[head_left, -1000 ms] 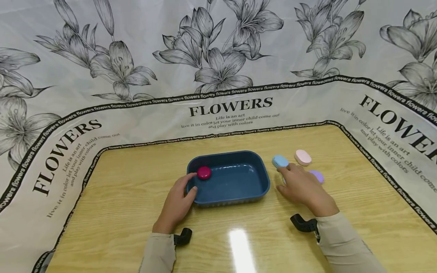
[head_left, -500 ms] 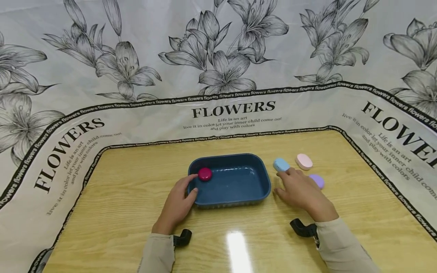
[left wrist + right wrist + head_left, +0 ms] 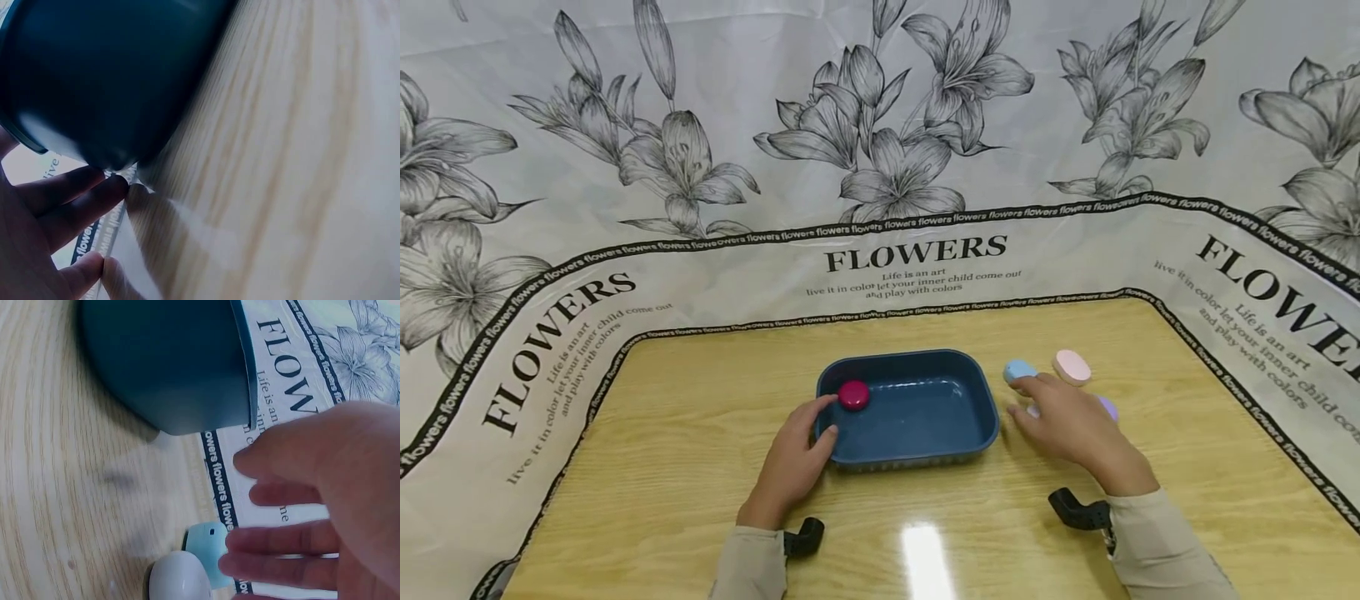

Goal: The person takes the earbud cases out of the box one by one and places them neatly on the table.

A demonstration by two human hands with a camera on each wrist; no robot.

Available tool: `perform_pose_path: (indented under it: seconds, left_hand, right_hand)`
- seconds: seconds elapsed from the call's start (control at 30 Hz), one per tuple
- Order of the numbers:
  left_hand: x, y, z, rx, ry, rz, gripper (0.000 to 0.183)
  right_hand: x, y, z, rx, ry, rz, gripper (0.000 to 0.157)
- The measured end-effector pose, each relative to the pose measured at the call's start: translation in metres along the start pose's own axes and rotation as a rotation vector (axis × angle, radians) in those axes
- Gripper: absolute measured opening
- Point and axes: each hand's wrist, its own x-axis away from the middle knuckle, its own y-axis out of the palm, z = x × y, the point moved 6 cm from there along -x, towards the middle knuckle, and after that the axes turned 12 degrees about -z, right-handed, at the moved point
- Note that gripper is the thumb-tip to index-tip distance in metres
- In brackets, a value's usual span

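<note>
My left hand (image 3: 793, 454) rests at the left end of a dark blue rectangular basin (image 3: 940, 458), its index finger and thumb at the rim and other fingers beside the outer wall. Inside the basin, near that end, lies a shiny magenta round object (image 3: 853, 395). My right hand (image 3: 1075, 425) reaches over several small rounded objects right of the basin, fingers extended and holding nothing. Its fingertips overlap a light blue one (image 3: 1018, 370); whether they touch cannot be told. A white one (image 3: 180, 578) sits beside the light blue one (image 3: 207, 550) in the right wrist view, mostly hidden in the head view.
A pale pink oval object (image 3: 1072, 367) lies behind the right hand, and a purple one (image 3: 1108, 407) is partly covered by it. The wooden table (image 3: 700, 433) is bordered by a white flower-printed sheet (image 3: 737, 283) at back and sides.
The head view has tilted up slightly, so everything sits lower. My right hand has shifted a little over the small objects, covering more of the purple one. The left hand stays at the basin.
</note>
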Motion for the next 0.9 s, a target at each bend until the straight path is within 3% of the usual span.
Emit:
perform_pose_path:
  seconds: [0.33, 0.9]
  left_hand:
    - [0.011, -0.003, -0.007, 0.021, -0.017, 0.016, 0.044]
    - [0.002, 0.002, 0.004, 0.013, 0.000, -0.001, 0.043]
  right_hand:
    - [-0.005, 0.008, -0.005, -0.062, -0.059, -0.016, 0.037]
    - [-0.002, 0.002, -0.003, -0.058, -0.070, -0.008, 0.035]
